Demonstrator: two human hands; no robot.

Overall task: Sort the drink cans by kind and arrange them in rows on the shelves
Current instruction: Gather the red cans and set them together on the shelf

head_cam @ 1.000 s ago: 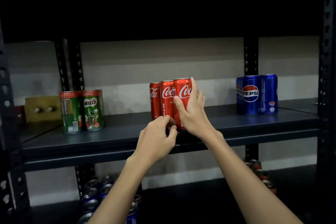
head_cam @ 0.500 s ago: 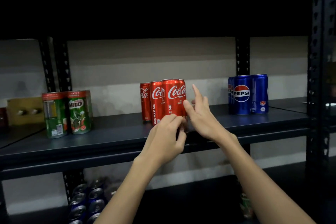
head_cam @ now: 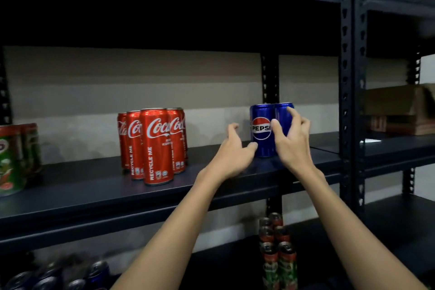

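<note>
Pepsi cans (head_cam: pixel 261 130), blue and standing upright in a tight cluster, sit toward the right end of the middle shelf (head_cam: pixel 98 186), near its front edge. The right hand (head_cam: pixel 292 141) is cupped around the right side of the cluster, fingers spread and curled against the rear can, thumb lying across the front can beside its logo; it touches the cans but whether it grips them firmly cannot be told. The left hand (head_cam: pixel 231 153) is just beside the cluster on its left, fingers loosely spread and bent, one fingertip at the lower edge of the front can, holding nothing. To the left, well apart from the blue cans, the Coca-Cola cans (head_cam: pixel 154 146) stand upright, tall and red, packed together with one set forward of the others. Further left, at the picture's edge, green Milo cans (head_cam: pixel 11 160) stand partly cut off. Nothing lies between the hands and the blue cans. On the lower shelf, more cans (head_cam: pixel 277 254) with red tops and green bodies stand in a double row below the right forearm, and can tops (head_cam: pixel 54 278) show blurred at lower left. The rack is dark metal with perforated posts (head_cam: pixel 344 92). A neighbouring rack at right carries a cardboard box (head_cam: pixel 397 108), and a pale wall (head_cam: pixel 141 87) runs behind.
</note>
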